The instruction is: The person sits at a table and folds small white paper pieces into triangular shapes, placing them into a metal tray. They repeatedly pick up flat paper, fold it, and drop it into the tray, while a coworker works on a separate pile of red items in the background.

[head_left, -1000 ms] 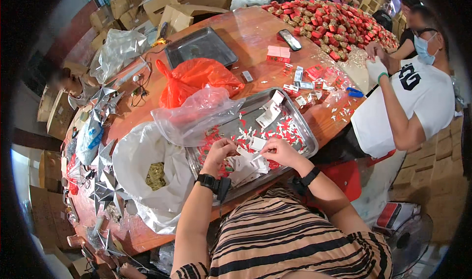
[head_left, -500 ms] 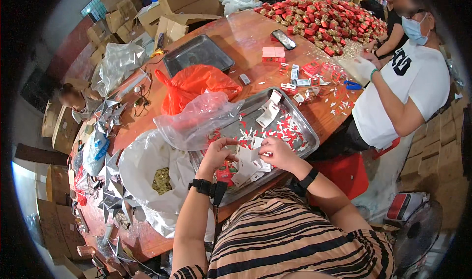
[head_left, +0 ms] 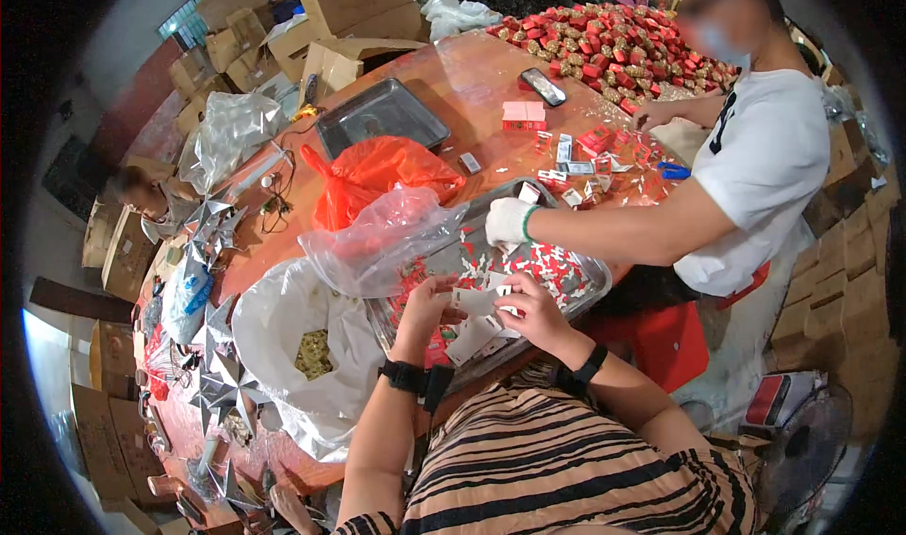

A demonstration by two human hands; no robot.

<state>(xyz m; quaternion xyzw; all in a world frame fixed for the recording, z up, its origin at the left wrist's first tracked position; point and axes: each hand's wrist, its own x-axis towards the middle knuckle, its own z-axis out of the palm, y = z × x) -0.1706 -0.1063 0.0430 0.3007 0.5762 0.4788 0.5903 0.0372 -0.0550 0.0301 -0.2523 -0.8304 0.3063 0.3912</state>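
Note:
Over the near part of a metal tray (head_left: pixel 601 285), a white card sheet (head_left: pixel 477 302) is between my two hands. My left hand (head_left: pixel 427 310) pinches its left edge; my right hand (head_left: pixel 536 310) has thumb and fingers closed on its right side. Below it lie more white cards (head_left: pixel 469 344) and some red printed pieces. Small red and white cut-out pieces (head_left: pixel 557 266) are scattered across the tray's far and right part. A co-worker's gloved hand (head_left: pixel 511 222) reaches into the tray's far side, next to a white card.
A white sack (head_left: pixel 269 323) and a clear plastic bag (head_left: pixel 377 242) adjoin the tray's left side. Beyond are a red plastic bag (head_left: pixel 382 178) and a dark tray (head_left: pixel 382 115). A co-worker (head_left: pixel 755 167) sits at right. Red-and-gold pieces (head_left: pixel 613 49) are heaped at the back.
The co-worker has leaned in and stretched a gloved arm leftward over the tray, to where a long white card lay. My hands still hold the card, shifted slightly.

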